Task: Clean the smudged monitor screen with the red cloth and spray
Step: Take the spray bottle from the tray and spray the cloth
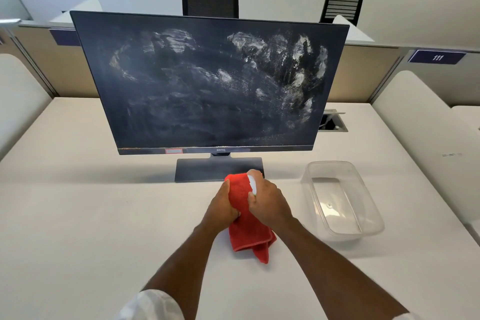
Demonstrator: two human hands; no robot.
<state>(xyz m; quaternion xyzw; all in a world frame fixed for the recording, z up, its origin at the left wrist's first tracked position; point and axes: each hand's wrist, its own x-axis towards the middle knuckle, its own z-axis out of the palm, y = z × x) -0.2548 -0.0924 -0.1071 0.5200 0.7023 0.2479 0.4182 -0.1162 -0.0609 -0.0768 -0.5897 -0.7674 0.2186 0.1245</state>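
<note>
Low in the middle of the frame, the left hand [224,206] is clamped on the bunched red cloth [248,218], its tail draping onto the white table [104,228]. The right hand [267,201] is wrapped round a small white spray bottle [252,183], mostly hidden. The cloth looks soft and light, best held wadded. The smudged monitor [207,86] fills centre frame and probably wobbles on its stand under hard pressure. A clear plastic tub [363,232] sits at right; open room lies left.
</note>
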